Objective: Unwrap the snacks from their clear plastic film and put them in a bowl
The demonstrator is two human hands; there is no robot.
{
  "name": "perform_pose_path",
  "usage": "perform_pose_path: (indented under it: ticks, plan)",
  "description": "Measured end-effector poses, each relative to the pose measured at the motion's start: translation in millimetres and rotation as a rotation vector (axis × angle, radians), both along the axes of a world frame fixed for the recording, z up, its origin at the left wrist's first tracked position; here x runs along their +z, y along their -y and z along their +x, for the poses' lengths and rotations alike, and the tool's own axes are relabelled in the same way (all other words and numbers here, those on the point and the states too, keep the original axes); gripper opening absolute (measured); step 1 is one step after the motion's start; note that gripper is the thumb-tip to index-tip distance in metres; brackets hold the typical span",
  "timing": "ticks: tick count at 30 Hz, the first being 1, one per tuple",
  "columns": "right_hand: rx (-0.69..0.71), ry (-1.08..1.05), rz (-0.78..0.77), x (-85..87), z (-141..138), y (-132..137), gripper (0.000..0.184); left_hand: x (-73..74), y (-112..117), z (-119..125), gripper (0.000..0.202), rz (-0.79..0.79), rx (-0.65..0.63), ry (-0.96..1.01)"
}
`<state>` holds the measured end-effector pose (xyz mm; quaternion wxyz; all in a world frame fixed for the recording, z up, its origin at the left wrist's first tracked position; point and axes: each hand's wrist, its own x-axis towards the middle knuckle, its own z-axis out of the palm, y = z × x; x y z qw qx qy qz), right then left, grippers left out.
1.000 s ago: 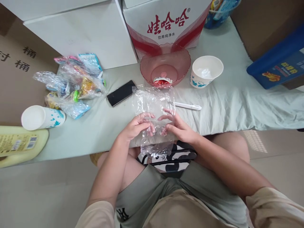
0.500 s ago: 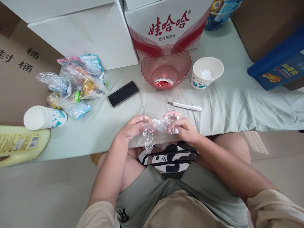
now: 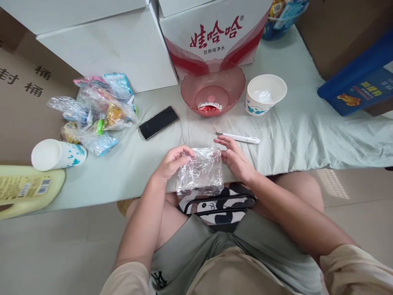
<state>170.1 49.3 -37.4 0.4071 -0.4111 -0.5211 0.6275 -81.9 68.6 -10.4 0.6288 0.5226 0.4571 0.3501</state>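
A crinkled clear plastic bag (image 3: 201, 174) lies spread at the front edge of the cloth-covered table, its lower end hanging over. My left hand (image 3: 172, 162) pinches its upper left part between thumb and fingers. To the right of it, my right hand (image 3: 238, 159) has its fingers apart and holds nothing, the fingertips close to the bag's edge. Just beyond the right fingers rests a white craft knife (image 3: 241, 138) with its blade showing. A pink ribbed bowl (image 3: 211, 88) behind holds a red-and-white wrapped piece (image 3: 210, 107).
A paper cup (image 3: 262, 104) with clear plastic inside stands right of the bowl. A phone (image 3: 159, 122), a heap of plastic-wrapped items (image 3: 98, 110) and a tipped paper cup (image 3: 58, 155) are to the left. Cartons (image 3: 215, 37) line the back; a blue container (image 3: 356, 88) stands right.
The plastic bag, bunched between both hands before, is now spread out flatter. My right hand has let go of it and opened; my left hand keeps its hold.
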Motion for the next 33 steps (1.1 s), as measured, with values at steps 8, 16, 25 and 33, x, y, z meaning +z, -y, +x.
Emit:
perform_pose_path:
  ticks: [8, 16, 25, 33]
  plan:
    - [0.033, 0.067, -0.035, -1.6, -7, -4, 0.067, 4.9, 5, 4, 0.049, -0.036, 0.047, -0.032]
    - [-0.012, -0.002, 0.012, 5.3, -5, -1, 0.060, 3.7, 6, 10, 0.051, -0.195, 0.005, 0.010]
    - [0.124, 0.133, 0.134, -3.5, -7, 17, 0.026, 1.2, 28, 10, 0.055, -0.277, -0.016, 0.233]
    - [0.059, 0.555, 0.326, -1.1, 3, 25, 0.019, -17.0, 36, 53, 0.015, -0.117, 0.187, -0.088]
